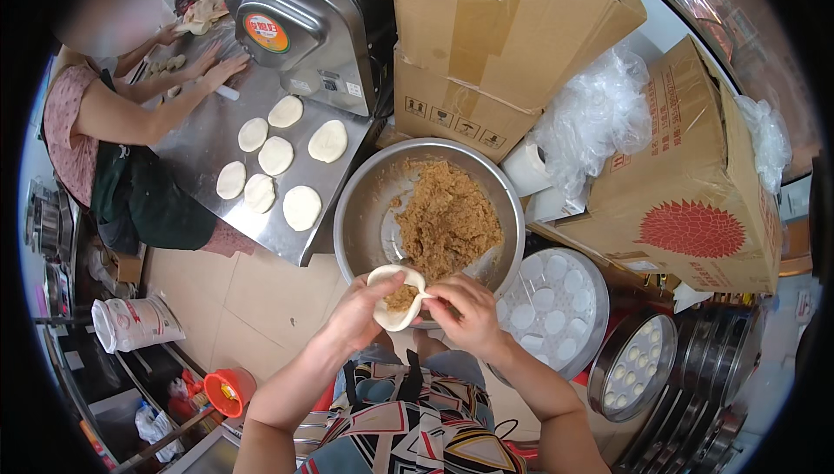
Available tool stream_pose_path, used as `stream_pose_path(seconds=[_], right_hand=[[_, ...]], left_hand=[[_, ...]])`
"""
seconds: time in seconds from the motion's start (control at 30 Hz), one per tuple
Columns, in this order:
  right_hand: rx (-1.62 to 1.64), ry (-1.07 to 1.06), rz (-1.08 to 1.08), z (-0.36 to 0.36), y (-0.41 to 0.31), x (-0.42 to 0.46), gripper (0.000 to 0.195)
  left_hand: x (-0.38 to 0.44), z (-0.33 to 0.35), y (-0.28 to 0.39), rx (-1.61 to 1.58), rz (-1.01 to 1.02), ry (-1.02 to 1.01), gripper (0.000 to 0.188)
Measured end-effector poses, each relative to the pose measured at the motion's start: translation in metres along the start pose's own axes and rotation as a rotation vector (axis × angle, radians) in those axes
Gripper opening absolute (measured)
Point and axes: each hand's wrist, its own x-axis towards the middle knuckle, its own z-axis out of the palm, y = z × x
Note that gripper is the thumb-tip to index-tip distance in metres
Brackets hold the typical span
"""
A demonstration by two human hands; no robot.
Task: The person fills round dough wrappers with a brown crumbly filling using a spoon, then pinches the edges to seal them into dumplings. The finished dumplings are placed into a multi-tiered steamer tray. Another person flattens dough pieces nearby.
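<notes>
My left hand (357, 315) cups a round dough wrapper (395, 322) with brown minced filling (402, 297) inside. The fingertips of my right hand (464, 312) pinch the wrapper's right edge, where the dough is drawn to a small point. Both hands are over the near rim of a large steel bowl (352, 213), which holds a big mound of brown minced filling (446, 220). Left of the bowl, several flat dough rounds (275, 156) lie on a steel table (195, 168).
A co-worker (130, 109) works dough at the table beside a steel machine (306, 31). Cardboard boxes (469, 31) stand behind the bowl. To its right are a steamer tray with paper rounds (554, 304) and a tray of small buns (632, 366). An orange bucket (229, 390) stands lower left.
</notes>
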Motion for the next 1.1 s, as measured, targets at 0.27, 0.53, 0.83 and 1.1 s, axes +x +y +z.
stream_pose_path(seconds=[0.27,0.53,0.83,1.1], right_hand=[[0.078,-0.032,0.079,-0.008,-0.004,0.005,0.027],[0.132,-0.113,0.139,-0.011,-0.006,0.007,0.02],[0.073,-0.198,0.008,-0.014,-0.009,0.024,0.023],[-0.007,-0.243,-0.173,-0.008,-0.009,0.017,0.026]], left_hand=[[-0.002,0.011,0.013,0.267,-0.072,-0.009,0.025],[-0.005,0.01,0.02,0.075,-0.011,0.007,0.026],[-0.013,0.014,0.034,0.314,-0.074,-0.064,0.023],[-0.009,0.004,0.041,0.489,-0.082,-0.114,0.021]])
